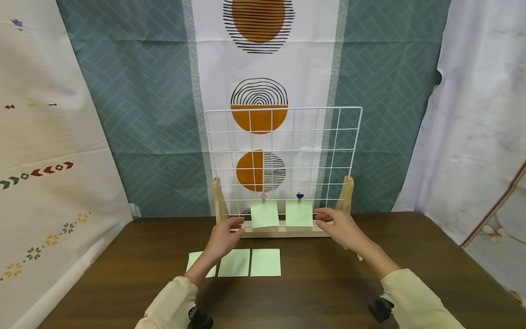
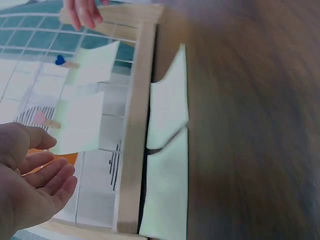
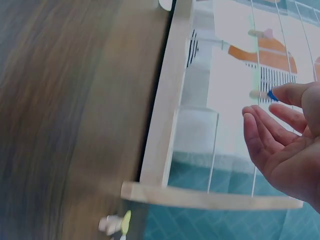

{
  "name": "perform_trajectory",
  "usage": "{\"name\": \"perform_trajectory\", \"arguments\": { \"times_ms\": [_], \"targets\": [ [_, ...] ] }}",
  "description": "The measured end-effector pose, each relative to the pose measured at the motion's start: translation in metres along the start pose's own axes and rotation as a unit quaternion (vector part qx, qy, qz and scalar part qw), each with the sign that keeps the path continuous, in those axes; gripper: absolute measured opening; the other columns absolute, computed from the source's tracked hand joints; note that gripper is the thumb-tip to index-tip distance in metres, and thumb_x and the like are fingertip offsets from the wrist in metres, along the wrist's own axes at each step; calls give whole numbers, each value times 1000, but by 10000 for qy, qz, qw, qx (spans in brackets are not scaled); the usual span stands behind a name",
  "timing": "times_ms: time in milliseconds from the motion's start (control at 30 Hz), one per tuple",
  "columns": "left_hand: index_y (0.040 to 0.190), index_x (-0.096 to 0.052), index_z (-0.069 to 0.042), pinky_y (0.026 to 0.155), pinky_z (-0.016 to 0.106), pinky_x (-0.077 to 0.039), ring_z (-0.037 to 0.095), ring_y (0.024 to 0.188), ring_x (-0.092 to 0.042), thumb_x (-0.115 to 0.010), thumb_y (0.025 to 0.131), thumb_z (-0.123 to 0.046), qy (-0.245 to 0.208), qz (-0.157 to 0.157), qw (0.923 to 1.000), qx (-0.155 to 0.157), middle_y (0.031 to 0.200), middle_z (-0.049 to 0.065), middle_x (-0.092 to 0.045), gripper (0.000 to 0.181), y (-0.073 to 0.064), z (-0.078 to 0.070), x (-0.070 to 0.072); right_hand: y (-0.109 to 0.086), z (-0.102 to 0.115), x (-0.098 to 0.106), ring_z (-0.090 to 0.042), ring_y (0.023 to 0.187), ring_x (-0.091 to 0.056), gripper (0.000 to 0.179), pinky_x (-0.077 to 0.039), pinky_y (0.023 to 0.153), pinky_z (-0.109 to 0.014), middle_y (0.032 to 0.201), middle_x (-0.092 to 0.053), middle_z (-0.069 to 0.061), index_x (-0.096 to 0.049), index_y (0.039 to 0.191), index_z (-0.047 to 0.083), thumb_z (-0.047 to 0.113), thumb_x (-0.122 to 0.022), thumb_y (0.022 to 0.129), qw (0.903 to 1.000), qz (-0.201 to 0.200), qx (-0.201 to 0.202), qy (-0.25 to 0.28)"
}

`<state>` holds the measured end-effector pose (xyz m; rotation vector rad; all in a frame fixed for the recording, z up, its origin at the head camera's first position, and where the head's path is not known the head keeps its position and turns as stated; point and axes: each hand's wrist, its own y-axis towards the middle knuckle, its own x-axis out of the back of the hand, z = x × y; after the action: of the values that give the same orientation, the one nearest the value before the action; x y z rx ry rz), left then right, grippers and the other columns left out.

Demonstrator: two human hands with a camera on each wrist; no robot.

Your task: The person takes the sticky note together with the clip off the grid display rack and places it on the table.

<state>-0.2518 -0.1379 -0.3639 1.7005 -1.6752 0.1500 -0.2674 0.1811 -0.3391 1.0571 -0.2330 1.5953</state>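
Two pale green paper notes hang side by side low on a white wire grid (image 1: 283, 150). The left note (image 1: 265, 215) is held by a small wooden clip with a pink top (image 1: 263, 196), the right note (image 1: 299, 215) by a clip with a blue heart (image 1: 299, 196). My left hand (image 1: 224, 238) hovers left of the left note, fingers loosely bent around nothing. Just right of the right note is my right hand (image 1: 342, 228), its fingers relaxed and holding nothing. Three more notes (image 1: 265, 262) lie in a row on the table, the leftmost partly behind my left forearm.
A wooden stand (image 1: 283, 232) with two side posts carries the grid on the dark brown table (image 1: 312, 292). Small clips (image 3: 114, 224) lie beside the stand's right end. Patterned cloth (image 1: 386, 114) hangs behind, with pale curtains at both sides.
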Motion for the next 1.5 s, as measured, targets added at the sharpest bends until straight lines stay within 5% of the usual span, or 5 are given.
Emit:
{"name": "perform_trajectory", "arguments": {
  "times_ms": [233, 433, 800, 1100, 1500],
  "targets": [
    [117, -60, 14, 84, 47, -52, 41, 105, -60, -63, 86, 5, -282, -31, 9994, 192, 115, 27, -62, 32, 12, 1, -6, 13, 17, -13, -32, 98, -65, 32, -54, 72, -39, 106, -68, -16, -60, 122, -6, 7, -60, 93, 9997, 148, -100, 174],
    [121, -55, 17, 92, 50, -47, 43, 111, -56, -65, 84, 6, -485, 250, 9983, 220, 121, 30, -58, 40, 17, 7, -9, 24, 30, -20, -34, 101, -64, 33, -53, 80, -45, 109, -68, -17, -60, 123, -7, 8, -61, 94, 9997, 167, 28, 188],
    [128, -50, 17, 94, 48, -46, 43, 117, -52, -60, 87, 6, -742, 317, 9960, 387, 127, 30, -54, 44, 30, 1, -15, 48, 52, -35, -29, 101, -65, 33, -53, 81, -42, 115, -66, -16, -62, 123, -2, 9, -62, 92, 9988, 277, 47, 410],
    [127, -49, 19, 94, 48, -46, 43, 116, -54, -61, 85, 7, -679, 186, 9966, 431, 125, 33, -54, 45, 39, -1, -22, 64, 68, -42, -28, 106, -63, 34, -51, 86, -44, 115, -67, -16, -62, 124, -1, 11, -63, 93, 9985, 232, 31, 494],
    [123, -53, 16, 91, 47, -48, 41, 110, -58, -58, 84, 5, -657, -258, 9935, 898, 116, 31, -60, 41, 49, -4, -30, 80, 79, -54, -30, 116, -58, 38, -51, 89, -40, 128, -60, -16, -57, 131, -2, 9, -60, 95, 9961, 265, -175, 828]
  ]
}}
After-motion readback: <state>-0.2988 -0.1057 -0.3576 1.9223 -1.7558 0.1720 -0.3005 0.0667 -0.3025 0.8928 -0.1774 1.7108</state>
